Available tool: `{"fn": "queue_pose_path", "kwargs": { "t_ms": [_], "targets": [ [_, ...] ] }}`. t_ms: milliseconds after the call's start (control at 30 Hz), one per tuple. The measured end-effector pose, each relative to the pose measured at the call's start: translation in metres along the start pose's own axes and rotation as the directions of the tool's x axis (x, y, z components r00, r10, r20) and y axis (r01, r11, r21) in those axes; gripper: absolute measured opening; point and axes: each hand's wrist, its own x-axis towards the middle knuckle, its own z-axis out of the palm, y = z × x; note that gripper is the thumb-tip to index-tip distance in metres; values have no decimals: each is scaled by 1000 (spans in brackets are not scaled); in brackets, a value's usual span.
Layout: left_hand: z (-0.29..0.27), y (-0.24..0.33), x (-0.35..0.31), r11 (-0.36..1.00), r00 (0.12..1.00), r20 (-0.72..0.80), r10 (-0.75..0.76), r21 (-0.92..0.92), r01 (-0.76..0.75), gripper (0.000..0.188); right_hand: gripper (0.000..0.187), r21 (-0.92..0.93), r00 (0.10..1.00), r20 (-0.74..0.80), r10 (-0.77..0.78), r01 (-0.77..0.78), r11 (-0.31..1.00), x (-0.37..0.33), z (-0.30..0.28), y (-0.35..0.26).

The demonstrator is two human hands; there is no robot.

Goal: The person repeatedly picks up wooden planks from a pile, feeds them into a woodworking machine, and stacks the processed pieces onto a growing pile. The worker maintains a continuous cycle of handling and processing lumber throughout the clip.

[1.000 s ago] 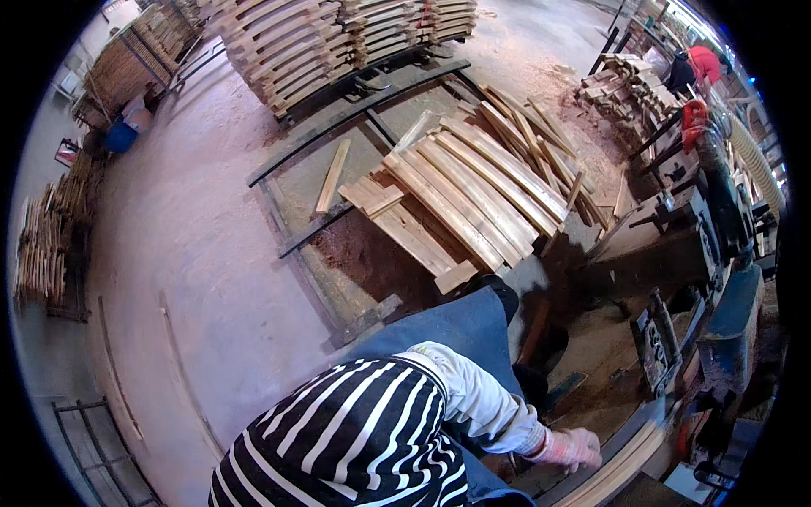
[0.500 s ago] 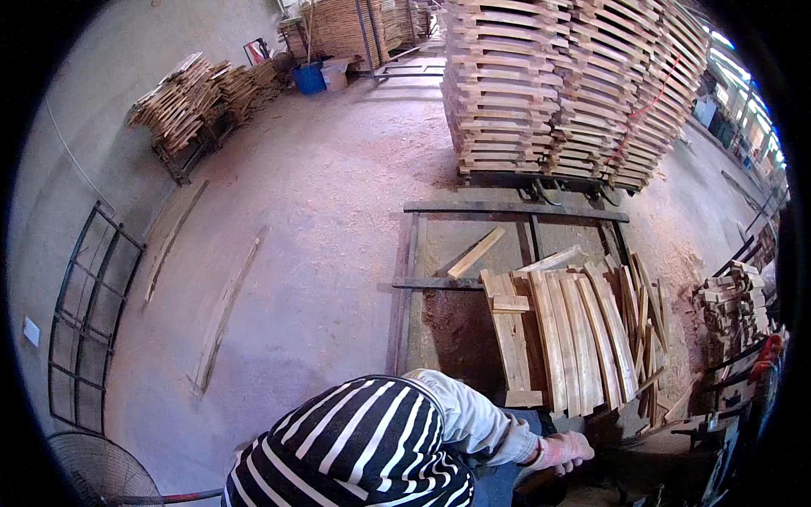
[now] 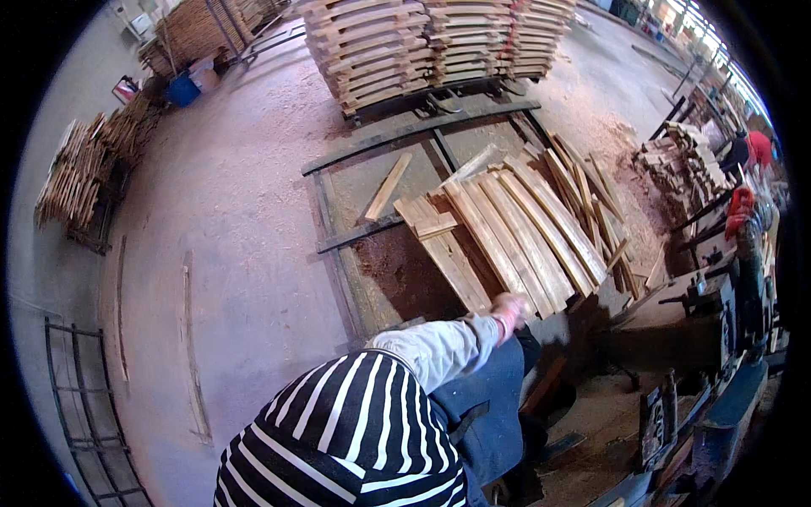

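Stripes are filling the near foreground: a striped top [image 3: 346,439] over a blue apron [image 3: 486,406], with a pale sleeve [image 3: 439,346] stretching up and to the right. At the end of that sleeve the hand [image 3: 509,306] is reaching out in a pale glove with a pink cuff. Which hand it is, I cannot tell from this angle, and I cannot tell whether the fingers are spread or pinching; they are too small and blurred.

The hand is sitting right at the near end of the boards [image 3: 515,237], touching or just short of the closest plank. These curved planks are lying side by side in a fan, running away up and to the left from the hand, resting on a low dark frame [image 3: 355,232] on the floor. Dark sawdust [image 3: 405,275] is lying just left of the hand, beneath the board ends. One loose slat [image 3: 389,186] is lying apart, farther left inside the frame.

To the right, a machine [image 3: 718,313] is standing beside a heap of offcuts [image 3: 676,165]. Farther back, tall stacks [image 3: 422,42] of boards are rising past the frame. Far left, bundles [image 3: 80,173] of thin strips are leaning by the wall, near a blue bin [image 3: 182,89]. At the far right edge, a person in red [image 3: 758,148] is working.
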Motion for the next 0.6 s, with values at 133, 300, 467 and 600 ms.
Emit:
{"fn": "queue_pose_path", "kwargs": {
  "t_ms": [133, 300, 467, 600],
  "targets": [
    [-38, 25, 57, 947, 948, -289, 131, 319, -33, 47, 62, 8, 999, -6, 37, -37, 999, 5, 1, 9],
    [-39, 52, 75, 866, 854, -470, 222, 498, 49, 91, 62, -5, 997, -18, 73, -73, 997, 29, 12, 16],
    [-33, 75, 95, 870, 907, -417, 54, 466, 163, 102, 63, 3, 996, -23, 81, -81, 997, 57, 22, 27],
    [-39, 58, 149, 957, 943, -312, 117, 288, -23, 98, 63, 21, 997, -15, 72, -71, 997, 78, 27, 36]
  ]
}}
